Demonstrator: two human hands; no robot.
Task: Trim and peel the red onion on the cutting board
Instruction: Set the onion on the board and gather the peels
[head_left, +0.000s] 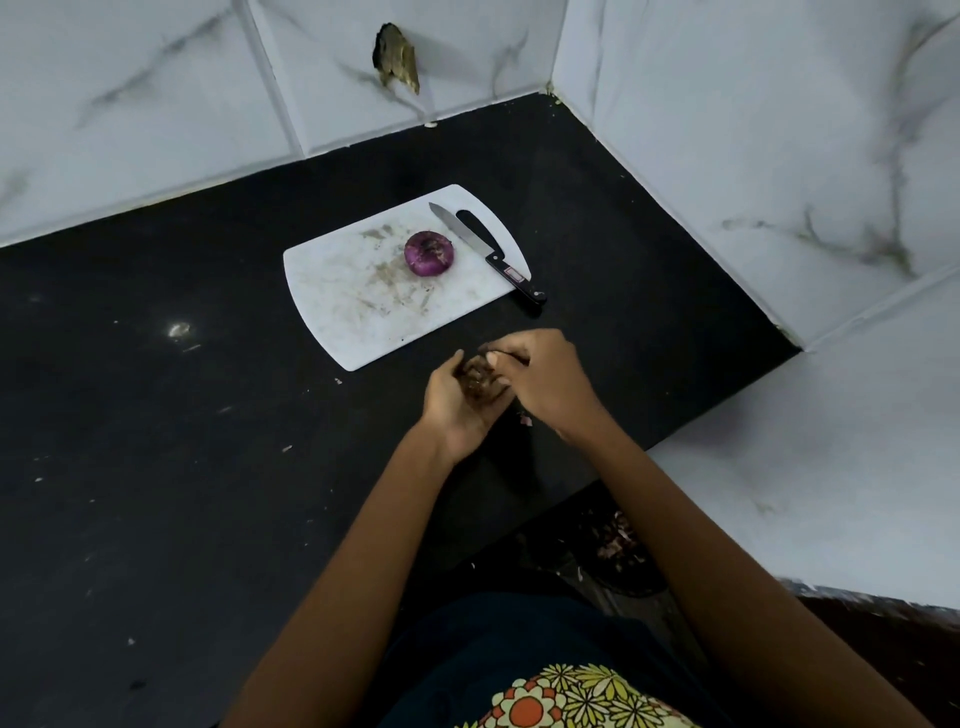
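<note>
On the board: the red onion (430, 253) sits near the middle of the white cutting board (332, 306), a cut end facing up, purple and apparently skinned, just left of the knife (485, 251).
Left hand (457, 402): I see it cupped palm up over the black table (156, 415), cradling a brownish clump (477, 378), probably peelings.
Right hand (545, 382): fingers pinched onto that clump from above.
Handling: I judge the onion firm, light, round and slick once bare, so prone to roll.
Hold: I would clamp its sides, cut face flat on the board.
Risk: the blade lies close by.
</note>
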